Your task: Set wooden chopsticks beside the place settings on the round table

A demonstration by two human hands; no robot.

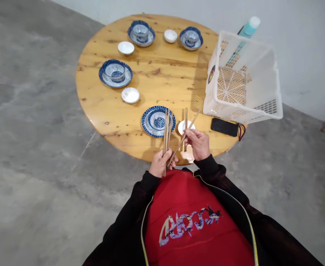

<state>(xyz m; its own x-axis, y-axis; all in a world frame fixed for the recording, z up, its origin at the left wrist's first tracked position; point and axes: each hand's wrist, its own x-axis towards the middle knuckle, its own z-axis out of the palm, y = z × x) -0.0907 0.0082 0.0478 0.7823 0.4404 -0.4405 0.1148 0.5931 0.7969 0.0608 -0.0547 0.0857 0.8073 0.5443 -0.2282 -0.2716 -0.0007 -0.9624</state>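
Observation:
I stand at the near edge of a round wooden table (pixel 156 77). My left hand (pixel 160 162) is closed around a bundle of wooden chopsticks (pixel 166 129) that point up over the nearest blue-and-white plate with a bowl (pixel 158 121). My right hand (pixel 199 143) pinches chopsticks (pixel 186 123) too, one upright and one slanting down towards my left hand. A small white dish (pixel 182 127) lies just beyond my right hand.
Three more blue-and-white plate and bowl sets (pixel 115 72) (pixel 141 32) (pixel 191 37) and small white dishes (pixel 130 95) (pixel 125 47) (pixel 170 35) lie around the table. A tilted white plastic basket (pixel 242 79) stands at the right edge, a bottle (pixel 249 27) behind it, a black phone (pixel 224 126) beside it. Concrete floor surrounds.

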